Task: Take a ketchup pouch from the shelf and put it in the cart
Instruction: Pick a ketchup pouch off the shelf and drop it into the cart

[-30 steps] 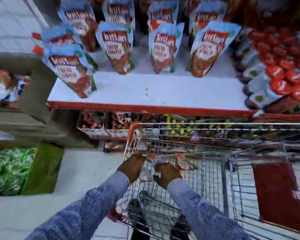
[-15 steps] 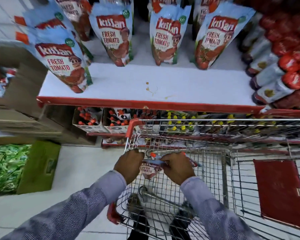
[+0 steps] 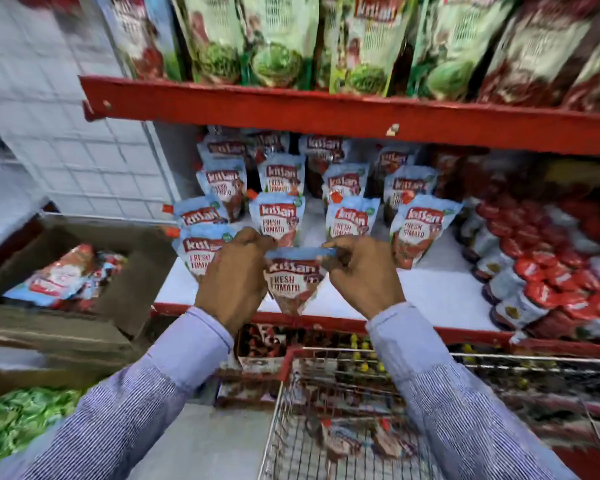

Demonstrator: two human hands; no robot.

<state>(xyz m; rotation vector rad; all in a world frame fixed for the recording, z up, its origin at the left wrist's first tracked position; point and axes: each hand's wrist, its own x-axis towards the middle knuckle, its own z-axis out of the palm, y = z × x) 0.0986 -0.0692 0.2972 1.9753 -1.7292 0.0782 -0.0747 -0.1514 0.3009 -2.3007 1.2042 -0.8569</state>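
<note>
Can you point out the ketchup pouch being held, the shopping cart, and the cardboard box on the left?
ketchup pouch [image 3: 293, 284]: head view, on its printed front.
shopping cart [image 3: 286, 363]: head view, on its red front corner.
cardboard box [image 3: 132, 289]: head view, on its brown right wall.

You're in a shop, grocery aisle. Red-edged steel shelving [image 3: 326, 112] runs across from 10 to 2 o'clock, stacked w/ rows of identical ketchup pouches [image 3: 279, 220] at 12, all same brand, faced out for sale. Green and dark-red pouches [image 3: 278, 39] fill the tier above. Red-capped jars [image 3: 534, 282] crowd the shelf at 2-3 o'clock. A wire shopping cart [image 3: 326, 427] sits at 5-6 o'clock, and an open cardboard stock box [image 3: 125, 271] of pouches at 9. White tiled wall [image 3: 49, 133] at 10.
</note>
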